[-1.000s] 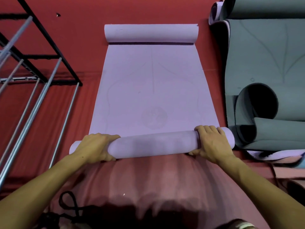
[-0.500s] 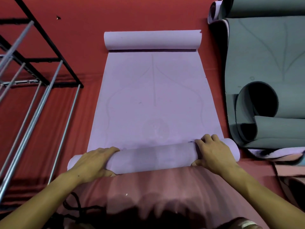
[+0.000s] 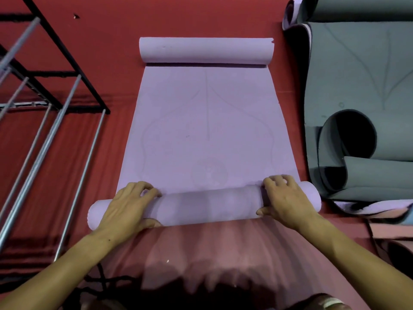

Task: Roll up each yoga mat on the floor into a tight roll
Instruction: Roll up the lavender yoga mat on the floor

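Since a second ago both hands, left hand (image 3: 128, 204) and right hand (image 3: 285, 200), fingers curled over the lilac mat's roll (image 3: 207, 205), have re-gripped; rolling stays about one-third complete

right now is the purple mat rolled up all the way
No, a long flat stretch of the purple mat still lies on the floor between the near roll under both hands and its curled far end.

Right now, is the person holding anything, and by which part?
Yes: both hands grip the purple mat's near roll, left hand near its left end, right hand near its right end.
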